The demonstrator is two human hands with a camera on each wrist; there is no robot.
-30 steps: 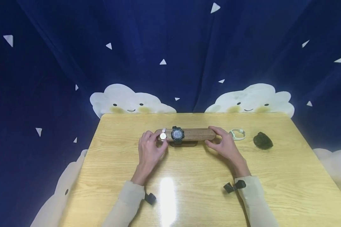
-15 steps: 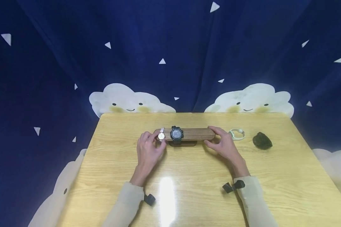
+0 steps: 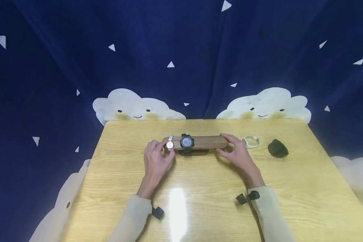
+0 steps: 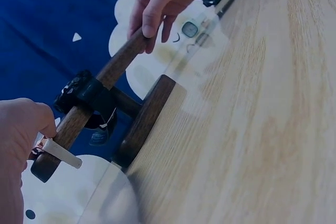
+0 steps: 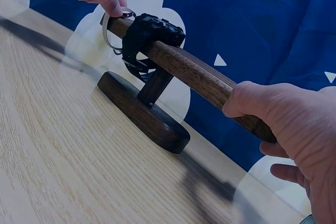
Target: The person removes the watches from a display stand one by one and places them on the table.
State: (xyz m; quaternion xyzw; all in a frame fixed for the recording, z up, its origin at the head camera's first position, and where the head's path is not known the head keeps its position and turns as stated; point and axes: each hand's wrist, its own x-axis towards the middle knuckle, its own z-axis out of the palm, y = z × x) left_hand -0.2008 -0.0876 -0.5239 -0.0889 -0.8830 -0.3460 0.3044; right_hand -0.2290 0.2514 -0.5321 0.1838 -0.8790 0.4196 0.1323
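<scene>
A dark wooden T-bar watch stand (image 3: 207, 142) stands on the table, its base (image 5: 142, 113) flat on the wood. My left hand (image 3: 155, 162) pinches a small wristwatch with a white strap (image 3: 170, 144) at the bar's left end. In the left wrist view the white strap (image 4: 63, 153) hangs over the bar near its tip. Just to the right of it, a chunky black wristwatch (image 3: 187, 142) is looped round the bar. My right hand (image 3: 239, 156) grips the bar's right end between thumb and fingers.
A pale green wristwatch (image 3: 251, 142) lies on the table just beyond my right hand. Farther right sits a dark, lumpy object (image 3: 277, 148). The table (image 3: 211, 201) ends at the back against a navy curtain (image 3: 157, 43) with cloud prints.
The white-strapped watch has slid slightly left along the bar with my left hand, a little farther from the black watch. My right hand keeps its hold on the bar.
</scene>
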